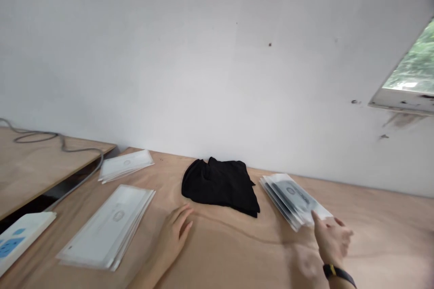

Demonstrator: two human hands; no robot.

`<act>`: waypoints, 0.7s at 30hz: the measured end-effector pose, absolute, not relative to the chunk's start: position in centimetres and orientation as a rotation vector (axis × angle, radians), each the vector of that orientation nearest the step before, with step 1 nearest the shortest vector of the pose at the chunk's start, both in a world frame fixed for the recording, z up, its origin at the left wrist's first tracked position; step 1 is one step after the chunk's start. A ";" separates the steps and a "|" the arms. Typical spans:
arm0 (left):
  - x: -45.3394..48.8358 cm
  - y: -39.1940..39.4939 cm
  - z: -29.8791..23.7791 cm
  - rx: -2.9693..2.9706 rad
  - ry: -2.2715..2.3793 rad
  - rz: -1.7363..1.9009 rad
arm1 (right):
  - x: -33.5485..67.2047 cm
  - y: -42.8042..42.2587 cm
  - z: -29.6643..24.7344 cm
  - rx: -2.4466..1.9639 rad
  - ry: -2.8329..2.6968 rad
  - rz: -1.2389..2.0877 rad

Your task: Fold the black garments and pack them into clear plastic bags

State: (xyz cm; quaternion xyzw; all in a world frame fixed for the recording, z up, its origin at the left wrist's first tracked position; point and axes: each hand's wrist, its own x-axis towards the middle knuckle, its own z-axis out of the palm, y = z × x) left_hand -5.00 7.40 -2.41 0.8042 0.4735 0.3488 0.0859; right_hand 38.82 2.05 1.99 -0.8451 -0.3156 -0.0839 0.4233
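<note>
My left hand (pixel 175 231) rests low over the wooden table with its fingers slightly spread, holding nothing. Just beyond its fingertips lies a folded black cloth (pixel 220 186). On the right, my right hand (pixel 332 238), a dark band on its wrist, is at the near corner of a fanned stack of frosted plastic bags (pixel 294 196). Its thumb overlaps the stack's edge and the fingers are apart; the hand is slightly blurred. Dark contents show through these bags. Left of my left hand lies a stack of flat, pale frosted bags (pixel 110 226).
Another small stack of frosted bags (pixel 127 165) lies at the back left. A white power strip (pixel 25 237) sits at the left edge, near a grey cable (pixel 81 150). A second table (pixel 30 162) stands across a gap. The white wall (pixel 203 63) rises behind.
</note>
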 end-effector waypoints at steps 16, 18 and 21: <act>-5.0 15.2 3.8 2.594 1.372 0.574 | 30.2 7.2 1.6 -1.793 -1.927 0.143; -5.2 15.1 4.3 2.578 1.379 0.585 | 30.2 7.0 2.1 -1.796 -1.928 0.134; -6.6 13.6 5.7 2.524 1.375 0.619 | 30.2 5.5 3.5 -1.762 -1.955 0.139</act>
